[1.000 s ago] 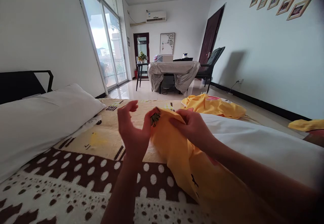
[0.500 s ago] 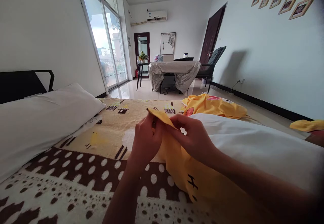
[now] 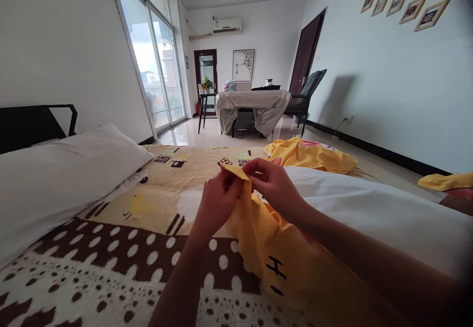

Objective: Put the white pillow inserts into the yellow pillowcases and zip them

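A yellow cloth (image 3: 273, 240) with dark lettering, perhaps a pillowcase, hangs from both hands and spreads over the bed toward me. My left hand (image 3: 219, 199) is closed on its upper edge. Close beside it, my right hand (image 3: 271, 181) pinches the same edge between thumb and fingers. Much of the cloth lies in shadow under my right forearm. A white pillow (image 3: 351, 196) rests just right of my right hand.
Another white pillow (image 3: 70, 169) lies at the left on the patterned blanket (image 3: 148, 213). Crumpled yellow fabric (image 3: 314, 157) sits beyond the right pillow, with more yellow fabric (image 3: 445, 183) at the far right. Farther off stand a covered table (image 3: 254, 99) and a black chair (image 3: 308, 92).
My right hand has shifted slightly up and left along the cloth's edge. My left hand has moved a little right. The cloth now hangs in a narrower fold, and the view has shifted slightly.
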Action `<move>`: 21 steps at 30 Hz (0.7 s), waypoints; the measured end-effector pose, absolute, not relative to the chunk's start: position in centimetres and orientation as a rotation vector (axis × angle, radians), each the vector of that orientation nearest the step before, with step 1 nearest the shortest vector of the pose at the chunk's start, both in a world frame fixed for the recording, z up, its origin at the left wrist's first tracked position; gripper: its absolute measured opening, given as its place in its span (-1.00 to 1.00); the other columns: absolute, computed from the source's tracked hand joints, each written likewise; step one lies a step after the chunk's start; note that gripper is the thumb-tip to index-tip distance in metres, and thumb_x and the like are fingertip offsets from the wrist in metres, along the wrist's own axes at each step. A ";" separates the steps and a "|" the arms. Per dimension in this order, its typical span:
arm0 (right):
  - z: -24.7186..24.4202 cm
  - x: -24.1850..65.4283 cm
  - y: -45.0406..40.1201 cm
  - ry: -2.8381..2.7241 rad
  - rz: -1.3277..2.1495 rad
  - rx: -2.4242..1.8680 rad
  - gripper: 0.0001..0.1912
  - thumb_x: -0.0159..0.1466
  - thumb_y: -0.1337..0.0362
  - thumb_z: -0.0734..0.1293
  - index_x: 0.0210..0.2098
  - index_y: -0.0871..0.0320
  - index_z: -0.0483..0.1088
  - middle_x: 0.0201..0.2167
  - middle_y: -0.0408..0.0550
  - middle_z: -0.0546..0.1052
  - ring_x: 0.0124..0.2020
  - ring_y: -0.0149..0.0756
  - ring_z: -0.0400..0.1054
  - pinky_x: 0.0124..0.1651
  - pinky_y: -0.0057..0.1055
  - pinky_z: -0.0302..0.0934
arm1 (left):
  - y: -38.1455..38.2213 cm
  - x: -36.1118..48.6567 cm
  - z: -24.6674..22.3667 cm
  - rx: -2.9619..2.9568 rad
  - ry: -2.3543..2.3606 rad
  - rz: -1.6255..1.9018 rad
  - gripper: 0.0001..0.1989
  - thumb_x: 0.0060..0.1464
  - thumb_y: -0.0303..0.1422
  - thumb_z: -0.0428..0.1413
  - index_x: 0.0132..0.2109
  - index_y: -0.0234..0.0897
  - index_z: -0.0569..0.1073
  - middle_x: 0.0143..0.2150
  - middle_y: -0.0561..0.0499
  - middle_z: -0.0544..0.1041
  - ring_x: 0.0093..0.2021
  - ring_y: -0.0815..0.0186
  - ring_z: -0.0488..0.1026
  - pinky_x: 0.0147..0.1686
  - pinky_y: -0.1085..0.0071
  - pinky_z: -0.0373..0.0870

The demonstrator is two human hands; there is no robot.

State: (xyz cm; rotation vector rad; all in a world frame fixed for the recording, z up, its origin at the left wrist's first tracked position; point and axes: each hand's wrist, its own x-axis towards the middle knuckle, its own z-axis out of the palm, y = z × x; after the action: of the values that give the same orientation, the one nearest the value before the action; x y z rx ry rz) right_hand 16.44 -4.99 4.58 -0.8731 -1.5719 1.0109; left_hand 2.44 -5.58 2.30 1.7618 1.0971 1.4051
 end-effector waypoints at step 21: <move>2.8 18.4 -3.1 -1.486 1.373 -0.833 -0.68 -0.05 0.14 0.48 -0.46 0.23 0.36 -0.62 -0.23 0.39 -0.62 -0.54 0.24 -0.50 -0.51 0.14 | -4.8 3.2 1.8 1.961 1.265 1.160 -0.79 0.08 -0.33 -0.02 -0.38 -0.32 0.45 -0.44 -0.03 0.49 -0.43 0.32 0.36 -0.45 0.45 0.23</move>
State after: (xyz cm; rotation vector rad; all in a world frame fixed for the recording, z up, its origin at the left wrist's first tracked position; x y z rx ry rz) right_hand 18.38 -3.15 2.84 -0.8326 -1.4864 1.3726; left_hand 3.16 -4.77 1.82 1.9606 1.2648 1.1599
